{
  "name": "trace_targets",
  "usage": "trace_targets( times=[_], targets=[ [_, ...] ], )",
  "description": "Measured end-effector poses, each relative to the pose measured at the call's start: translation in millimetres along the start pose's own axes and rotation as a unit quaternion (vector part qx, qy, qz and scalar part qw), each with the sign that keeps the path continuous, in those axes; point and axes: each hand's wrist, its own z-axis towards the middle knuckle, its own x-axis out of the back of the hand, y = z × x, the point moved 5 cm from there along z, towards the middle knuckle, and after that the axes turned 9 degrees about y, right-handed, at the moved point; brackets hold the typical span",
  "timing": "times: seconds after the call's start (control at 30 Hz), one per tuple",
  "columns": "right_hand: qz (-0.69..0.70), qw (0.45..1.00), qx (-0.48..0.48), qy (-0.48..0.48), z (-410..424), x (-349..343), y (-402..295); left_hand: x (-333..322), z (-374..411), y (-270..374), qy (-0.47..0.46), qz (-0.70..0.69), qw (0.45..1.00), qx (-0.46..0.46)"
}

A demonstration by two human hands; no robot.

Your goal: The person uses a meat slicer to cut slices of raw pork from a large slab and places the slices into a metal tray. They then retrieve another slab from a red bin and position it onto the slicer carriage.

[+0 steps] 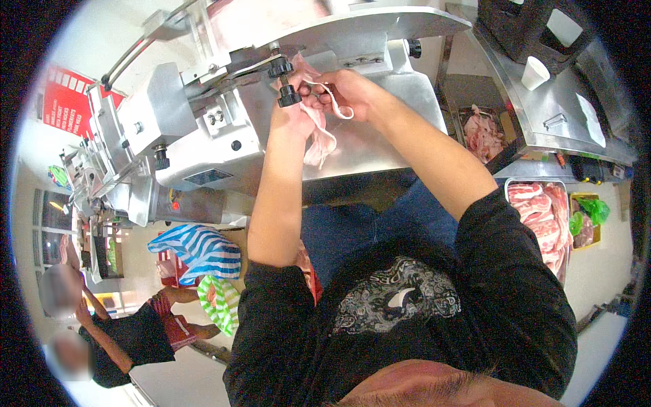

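Note:
My two hands meet in front of a metal meat slicer [356,40], beneath its long curved guard. A thin, pale slice of raw meat [320,142] drapes over my left hand [300,114] and hangs past the wrist. Black knobs [290,95] of the slicer hide part of that hand. My right hand [353,91] has its fingers bent around a thin white edge of the slice, which curls at the free end. More pink meat [300,63] shows just above the fingers, against the machine.
Right of the slicer is a steel table [552,114] with a white cup [535,74]. A tray of sliced meat [539,219] is by my right elbow. At left are a second slicer [117,178], striped bags [203,252] on the floor, and people [127,330].

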Motion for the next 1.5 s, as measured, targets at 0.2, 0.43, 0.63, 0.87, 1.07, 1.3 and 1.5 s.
trace_targets(
  times=[0.2, 0.43, 0.63, 0.87, 1.07, 1.3, 1.5],
  targets=[
    [-0.238, 0.959, 0.152, 0.023, -5, -3, -1, -3, 29, 1, 0.007, 0.13, 0.98, -0.152],
    [-0.276, 0.94, 0.2, 0.027, 7, 7, -34, -16, -32, 37, -0.012, 0.05, 0.976, -0.212],
    [0.261, 0.963, 0.067, 0.0, 52, -16, 0, 3, -33, 43, -0.024, 0.065, 0.978, -0.199],
    [0.086, 0.996, 0.001, -0.01, 68, 3, 20, 10, -19, 21, -0.002, 0.037, 0.997, -0.072],
    [0.009, 1.0, -0.025, 0.003, 46, 25, 3, -9, 7, 1, 0.013, 0.091, 0.995, -0.033],
    [-0.069, 0.993, 0.023, 0.094, 8, 5, -12, -25, 42, 1, 0.032, 0.09, 0.993, -0.063],
    [-0.268, 0.948, 0.142, 0.099, 33, 32, -14, -20, 38, 2, -0.049, 0.015, 0.996, -0.072]
  ],
)
